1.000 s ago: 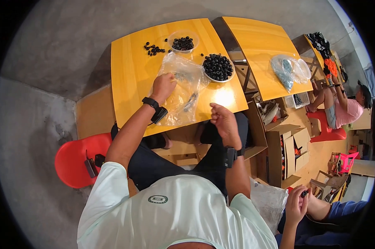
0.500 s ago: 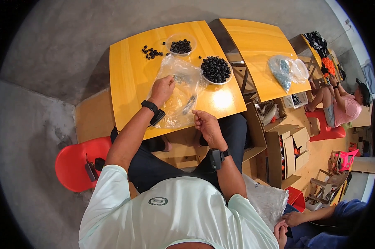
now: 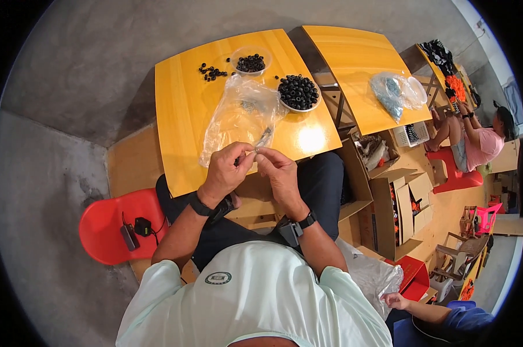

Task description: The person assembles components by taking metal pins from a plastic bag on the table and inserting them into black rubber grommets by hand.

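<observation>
My left hand [image 3: 228, 168] and my right hand [image 3: 277, 172] meet at the near edge of the yellow table [image 3: 180, 115]. Both are closed in a pinch, fingertips together, around something too small to make out. Just beyond them a clear plastic bag [image 3: 226, 115] lies flat on the tabletop, with small greyish pieces [image 3: 248, 106] on it and a darker little heap [image 3: 265, 136] at its right side. Past the bag stand a full bowl of black beads [image 3: 298, 92] and a clear bowl [image 3: 267, 56] partly filled with similar beads. Loose black beads [image 3: 211, 73] are scattered to the left.
To the right is a second yellow table [image 3: 354, 63] with a bag of bluish pieces [image 3: 387, 95]. Open cardboard boxes [image 3: 383, 214] stand below it. A red stool [image 3: 108, 225] holds small black devices. A person in pink [image 3: 484, 144] sits farther right; another person's arm [image 3: 429, 311] is at lower right.
My left hand has come back from the bag toward me and met my right hand at the table edge. The person at lower right has moved an arm.
</observation>
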Tool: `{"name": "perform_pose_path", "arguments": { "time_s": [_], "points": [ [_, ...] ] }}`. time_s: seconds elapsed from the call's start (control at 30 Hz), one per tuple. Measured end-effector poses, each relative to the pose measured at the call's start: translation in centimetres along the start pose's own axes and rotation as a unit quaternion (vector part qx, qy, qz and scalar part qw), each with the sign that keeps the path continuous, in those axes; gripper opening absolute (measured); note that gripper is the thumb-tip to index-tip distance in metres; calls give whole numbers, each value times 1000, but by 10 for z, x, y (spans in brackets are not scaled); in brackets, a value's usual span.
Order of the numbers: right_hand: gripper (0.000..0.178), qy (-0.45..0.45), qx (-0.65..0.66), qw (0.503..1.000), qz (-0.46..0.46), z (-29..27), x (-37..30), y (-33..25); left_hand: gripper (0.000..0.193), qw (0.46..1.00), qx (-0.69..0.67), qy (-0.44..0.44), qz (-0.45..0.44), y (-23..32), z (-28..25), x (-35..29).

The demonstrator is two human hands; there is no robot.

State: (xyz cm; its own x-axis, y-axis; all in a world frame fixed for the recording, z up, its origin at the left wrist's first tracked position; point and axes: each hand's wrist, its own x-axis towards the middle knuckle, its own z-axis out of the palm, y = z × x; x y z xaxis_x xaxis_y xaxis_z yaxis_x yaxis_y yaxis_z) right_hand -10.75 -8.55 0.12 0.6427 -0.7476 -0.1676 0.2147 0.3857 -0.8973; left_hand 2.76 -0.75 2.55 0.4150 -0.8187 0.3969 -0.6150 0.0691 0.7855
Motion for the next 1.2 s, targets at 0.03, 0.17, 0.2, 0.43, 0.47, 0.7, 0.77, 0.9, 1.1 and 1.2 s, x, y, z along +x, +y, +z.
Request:
{"name": "perform_pose_path", "arguments": {
  "time_s": [0.03, 0.17, 0.2, 0.43, 0.47, 0.7, 0.77, 0.9, 1.1, 1.2],
  "points": [
    [23, 3, 2, 1000, 0, -1, -2, 2, 11, 1000, 0, 1, 1, 3, -1, -1],
    [19, 0, 9, 1000, -2, -6, -10, 1, 12, 995, 34, -27, 95, 9, -2, -2],
    [19, 1, 10, 1000, -2, -10, -10, 3, 11, 993, 38, -31, 103, 11, -1, -3],
    [18, -9, 170, 979, 109, -25, -12, 9, 24, 915, -349, -84, -184, -8, 6, -12],
    [17, -15, 167, 978, 122, -27, -12, 9, 28, 898, -386, -83, -194, -9, 6, -13],
    [16, -34, 193, 969, 153, -29, -11, 8, 30, 902, -386, -84, -175, -20, 10, -19],
    [15, -42, 204, 966, 150, -29, -11, 9, 30, 897, -395, -79, -182, -15, 12, -18],
    [15, -25, 212, 964, 155, -25, -13, 4, 30, 919, -354, -67, -159, -15, 10, -19],
    [19, -33, 202, 966, 160, -16, -16, -1, 34, 927, -328, -108, -148, 0, 7, -19],
    [21, -72, 253, 951, 160, -17, -13, 8, 33, 974, -213, -70, -14, -3, 16, -18]
  ]
}}
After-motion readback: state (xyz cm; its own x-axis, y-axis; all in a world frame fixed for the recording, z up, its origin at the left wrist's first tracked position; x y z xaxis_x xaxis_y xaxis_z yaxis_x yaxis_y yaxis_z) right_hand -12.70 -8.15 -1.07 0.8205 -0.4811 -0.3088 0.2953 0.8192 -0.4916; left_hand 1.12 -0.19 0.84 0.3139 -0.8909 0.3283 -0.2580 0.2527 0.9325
